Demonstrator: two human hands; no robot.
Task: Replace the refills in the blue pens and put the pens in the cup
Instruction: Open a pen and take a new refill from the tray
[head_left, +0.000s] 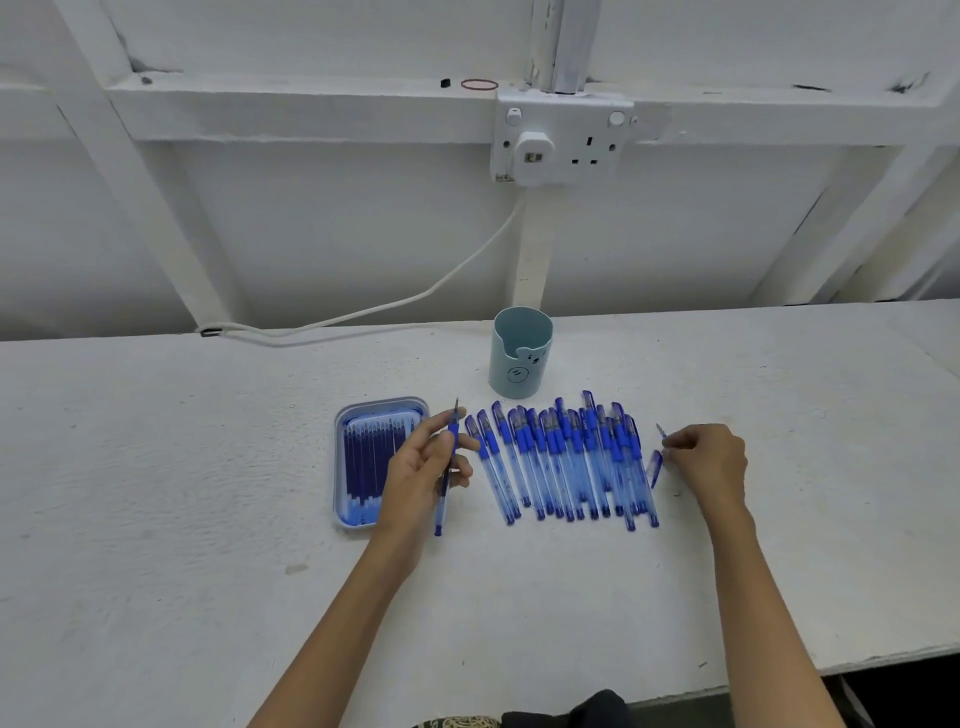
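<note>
Several capped blue pens (566, 462) lie side by side in a row on the white table. My left hand (423, 470) grips one uncapped blue pen (445, 478) upright, tip pointing away, just left of the row. My right hand (709, 460) is at the row's right end and pinches a small clear pen tip piece (661, 430). A loose blue cap (655, 466) lies beside its fingers. A light blue tray (363, 415) with several dark blue refills (366, 462) sits left of my left hand. The pale blue cup (519, 353) stands behind the row.
A white cable (363, 312) runs along the table's back edge up to a wall socket (561, 137). The table's front edge (779, 670) is close on the right side. A rubber band (479, 84) lies on the wall ledge.
</note>
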